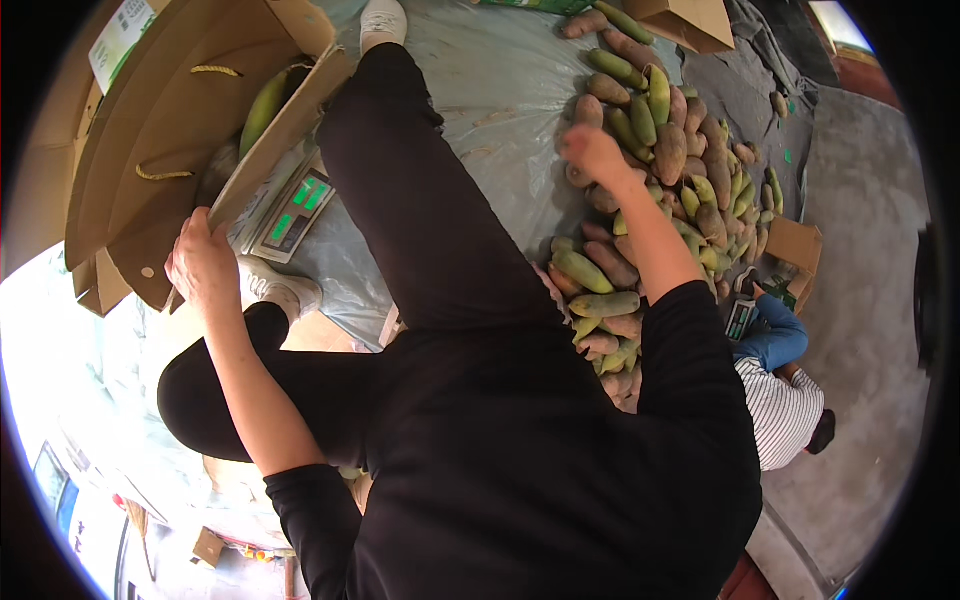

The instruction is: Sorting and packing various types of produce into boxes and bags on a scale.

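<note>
A person in smooth black clothing sits over a pile of vegetables (pixel 672 160), the left hand (pixel 203 262) pinching the lower corner of an open cardboard box (pixel 262 160) with bent fingers. The right hand (pixel 594 156), fingers curled and blurred, is at the pile's near edge; whether it grips a vegetable cannot be told. The vegetables, long and tapered or stubby and rounded, some glossy green, others dull reddish brown, lie heaped on a wrinkled, translucent plastic sheet (pixel 500 95). Inside the stiff-walled box, with its twisted yellow rope handles (pixel 165 175), rests a curved green vegetable (pixel 264 113). Just beside the box stands a flat scale (pixel 290 215) with glowing green displays. At right, a co-worker in a striped shirt (pixel 782 412) bends near a second scale (pixel 740 319).
</note>
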The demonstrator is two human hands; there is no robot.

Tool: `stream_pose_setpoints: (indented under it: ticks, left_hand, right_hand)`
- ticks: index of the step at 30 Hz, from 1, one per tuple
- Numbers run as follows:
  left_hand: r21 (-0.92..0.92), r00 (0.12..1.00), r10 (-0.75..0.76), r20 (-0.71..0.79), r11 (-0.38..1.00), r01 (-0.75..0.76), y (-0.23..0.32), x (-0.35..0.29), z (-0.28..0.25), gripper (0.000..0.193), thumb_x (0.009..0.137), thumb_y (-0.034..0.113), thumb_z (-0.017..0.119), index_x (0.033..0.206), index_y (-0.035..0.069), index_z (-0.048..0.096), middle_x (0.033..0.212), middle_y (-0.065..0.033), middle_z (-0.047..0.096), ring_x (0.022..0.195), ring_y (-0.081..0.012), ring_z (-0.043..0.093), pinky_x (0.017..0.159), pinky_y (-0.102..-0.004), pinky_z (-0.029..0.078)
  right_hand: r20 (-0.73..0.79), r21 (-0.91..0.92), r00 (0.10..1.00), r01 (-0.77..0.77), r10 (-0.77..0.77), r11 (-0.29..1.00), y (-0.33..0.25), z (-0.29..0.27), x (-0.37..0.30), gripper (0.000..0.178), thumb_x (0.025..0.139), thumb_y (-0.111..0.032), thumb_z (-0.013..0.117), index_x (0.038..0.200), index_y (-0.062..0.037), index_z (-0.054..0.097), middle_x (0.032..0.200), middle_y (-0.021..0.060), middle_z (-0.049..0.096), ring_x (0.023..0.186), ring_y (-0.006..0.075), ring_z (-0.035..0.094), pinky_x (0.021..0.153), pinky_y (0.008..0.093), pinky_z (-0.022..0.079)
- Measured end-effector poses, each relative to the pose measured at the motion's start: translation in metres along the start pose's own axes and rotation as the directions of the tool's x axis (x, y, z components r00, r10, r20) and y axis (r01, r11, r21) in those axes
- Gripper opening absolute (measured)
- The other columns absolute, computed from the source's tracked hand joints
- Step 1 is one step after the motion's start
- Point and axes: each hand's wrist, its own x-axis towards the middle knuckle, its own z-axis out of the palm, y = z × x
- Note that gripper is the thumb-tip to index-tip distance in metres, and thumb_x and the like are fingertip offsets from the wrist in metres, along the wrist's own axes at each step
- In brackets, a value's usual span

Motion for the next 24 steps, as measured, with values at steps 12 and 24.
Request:
stream_pose_setpoints:
  ticks: [12,24]
  left_hand:
    - [-0.037,0.999,-0.026,0.019,0.999,0.027,-0.001,0.004,0.008,0.025,0.08,0.014,0.062,0.104,0.009,0.06,0.101,-0.0064,0.065,0.096,-0.0268,0.06,0.081,-0.0418,0.044]
    - [0.004,0.999,-0.038,0.009,0.999,0.038,0.01,-0.002,-0.005,0.021,0.076,0.01,0.065,0.096,0.012,0.061,0.094,-0.0065,0.064,0.092,-0.0249,0.06,0.085,-0.0408,0.041]
  right_hand:
    - [0.273,-0.508,0.922,-0.104,0.274,0.855,0.087,0.111,-0.138,0.051,0.071,-0.029,0.072,0.116,-0.0131,0.052,0.116,0.0103,0.056,0.112,0.0314,0.051,0.089,0.0436,0.047]
    - [0.229,-0.469,0.915,-0.195,0.332,0.861,0.065,0.105,-0.15,0.055,0.069,-0.033,0.073,0.114,-0.0123,0.05,0.113,0.0101,0.056,0.114,0.0291,0.049,0.09,0.0423,0.045]
